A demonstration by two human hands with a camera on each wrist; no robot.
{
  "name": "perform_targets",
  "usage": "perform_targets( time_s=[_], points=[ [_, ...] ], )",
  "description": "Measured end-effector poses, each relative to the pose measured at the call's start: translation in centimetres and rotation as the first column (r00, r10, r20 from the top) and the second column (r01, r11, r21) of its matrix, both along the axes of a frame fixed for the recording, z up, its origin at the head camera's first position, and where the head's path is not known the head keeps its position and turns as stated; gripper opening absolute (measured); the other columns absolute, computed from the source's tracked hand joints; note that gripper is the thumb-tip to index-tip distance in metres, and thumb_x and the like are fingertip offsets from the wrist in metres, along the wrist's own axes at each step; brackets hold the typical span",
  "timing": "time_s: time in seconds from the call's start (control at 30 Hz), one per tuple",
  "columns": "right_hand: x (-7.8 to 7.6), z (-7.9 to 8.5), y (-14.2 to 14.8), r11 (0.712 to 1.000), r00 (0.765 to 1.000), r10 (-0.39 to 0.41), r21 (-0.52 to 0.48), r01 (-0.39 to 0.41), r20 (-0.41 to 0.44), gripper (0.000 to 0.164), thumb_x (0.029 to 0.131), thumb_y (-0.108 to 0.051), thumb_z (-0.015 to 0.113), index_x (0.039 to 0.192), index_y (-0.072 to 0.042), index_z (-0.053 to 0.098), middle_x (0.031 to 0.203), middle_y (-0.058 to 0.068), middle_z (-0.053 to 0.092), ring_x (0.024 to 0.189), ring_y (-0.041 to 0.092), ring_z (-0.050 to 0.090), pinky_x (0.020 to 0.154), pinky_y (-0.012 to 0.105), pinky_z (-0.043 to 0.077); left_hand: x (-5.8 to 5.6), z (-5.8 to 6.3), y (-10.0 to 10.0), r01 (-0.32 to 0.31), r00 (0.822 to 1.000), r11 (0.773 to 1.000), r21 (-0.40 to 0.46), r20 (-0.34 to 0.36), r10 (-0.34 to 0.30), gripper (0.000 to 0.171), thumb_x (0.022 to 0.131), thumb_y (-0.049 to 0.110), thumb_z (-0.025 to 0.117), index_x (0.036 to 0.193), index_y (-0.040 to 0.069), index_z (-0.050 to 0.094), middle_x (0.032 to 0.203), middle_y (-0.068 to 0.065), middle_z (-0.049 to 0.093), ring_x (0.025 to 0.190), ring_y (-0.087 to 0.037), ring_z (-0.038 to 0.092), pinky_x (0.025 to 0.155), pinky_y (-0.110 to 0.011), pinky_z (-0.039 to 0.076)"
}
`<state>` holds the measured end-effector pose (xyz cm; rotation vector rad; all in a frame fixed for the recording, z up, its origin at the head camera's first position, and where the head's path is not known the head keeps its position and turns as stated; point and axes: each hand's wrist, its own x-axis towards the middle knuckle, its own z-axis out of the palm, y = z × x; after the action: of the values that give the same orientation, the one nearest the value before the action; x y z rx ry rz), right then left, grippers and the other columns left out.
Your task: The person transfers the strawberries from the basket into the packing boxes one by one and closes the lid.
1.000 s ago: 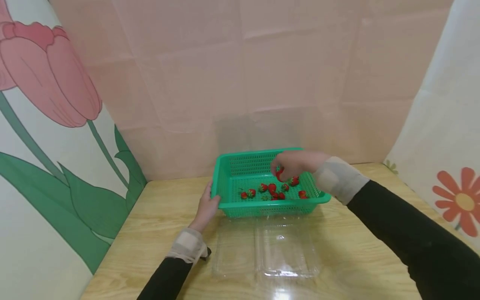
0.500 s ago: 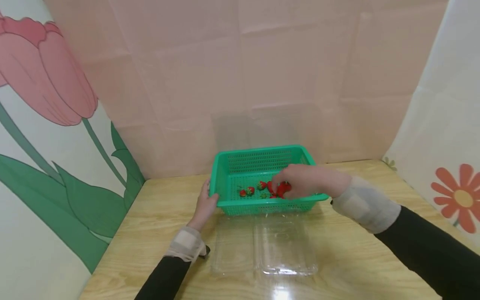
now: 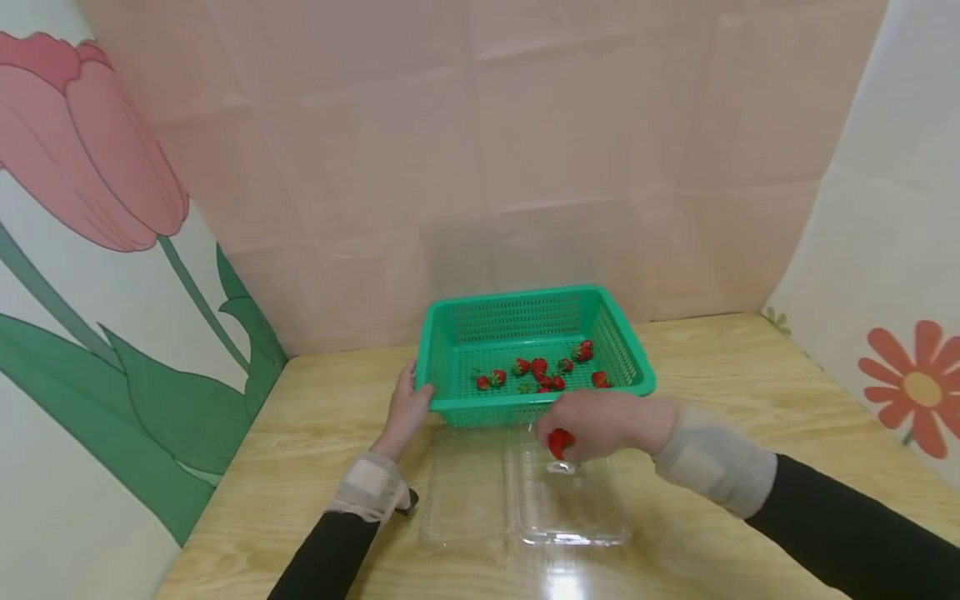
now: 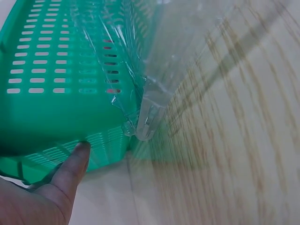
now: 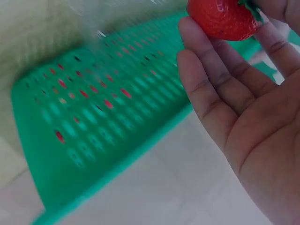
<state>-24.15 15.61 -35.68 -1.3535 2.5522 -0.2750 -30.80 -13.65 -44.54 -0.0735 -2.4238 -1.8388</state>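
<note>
My right hand pinches a red strawberry just in front of the basket, above the clear plastic box. The right wrist view shows the same strawberry close up, green leaves at one end. At the left corner of the green plastic basket, my left hand grips the rim. In the left wrist view one finger lies against the basket's slotted side. Several strawberries are scattered on the basket floor. The clear box lies spread in two halves, the lid half at left.
Everything stands on a wood-grain table. A pinkish sheet hangs behind the basket. Cloth with a printed tulip borders the left side, and cloth with a printed flower the right.
My right hand dipped lower in the basket, then came toward the front, out over its rim, with a strawberry in its fingers. My left hand has stayed on the basket's rim.
</note>
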Motion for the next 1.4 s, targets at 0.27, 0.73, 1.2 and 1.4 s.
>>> perform_targets(
  time_s=[0.27,0.73,1.2,1.4],
  points=[
    [-0.4,-2.9,0.3,0.997,0.998,-0.053,0.049,0.054,-0.015,0.023,0.073,0.001,0.069,0.078,-0.021,0.062,0.069,-0.012,0.051,0.066,0.008,0.045,0.061,0.025,0.042,0.0,-0.2,0.0,-0.025,1.0,1.0,-0.01,0.008,0.025,0.06,0.09,0.007,0.047,0.146,-0.004,0.031,0.133,-0.025,0.05,0.121,-0.037,0.049,0.101,-0.051,0.038],
    [0.1,-5.5,0.8,0.996,0.997,-0.068,0.049,0.07,-0.037,0.027,0.069,0.005,0.065,0.073,-0.02,0.058,0.064,-0.012,0.046,0.061,0.007,0.041,0.058,0.024,0.039,-0.1,-0.8,-0.1,-0.024,1.0,1.0,-0.009,0.02,0.024,0.054,0.089,0.012,0.048,0.139,-0.006,0.04,0.128,-0.02,0.053,0.116,-0.033,0.05,0.099,-0.049,0.039],
    [0.2,-5.7,0.7,0.993,0.994,-0.068,0.093,0.077,-0.091,0.023,0.074,-0.001,0.071,0.079,-0.022,0.064,0.071,-0.014,0.053,0.065,0.008,0.045,0.065,0.027,0.044,-0.2,-0.5,0.1,-0.032,0.999,0.999,-0.012,0.032,0.032,0.054,0.09,0.011,0.047,0.14,-0.007,0.038,0.132,-0.022,0.051,0.121,-0.036,0.048,0.102,-0.051,0.037],
    [0.2,-5.9,0.7,0.995,0.992,-0.038,0.089,0.049,-0.123,0.019,0.074,-0.004,0.072,0.077,-0.021,0.064,0.07,-0.014,0.052,0.065,0.007,0.044,0.064,0.026,0.043,-0.3,-0.6,0.0,-0.021,0.999,1.0,-0.002,0.04,0.021,0.055,0.09,0.011,0.047,0.141,-0.007,0.037,0.134,-0.022,0.049,0.123,-0.036,0.046,0.103,-0.051,0.036]
  ],
)
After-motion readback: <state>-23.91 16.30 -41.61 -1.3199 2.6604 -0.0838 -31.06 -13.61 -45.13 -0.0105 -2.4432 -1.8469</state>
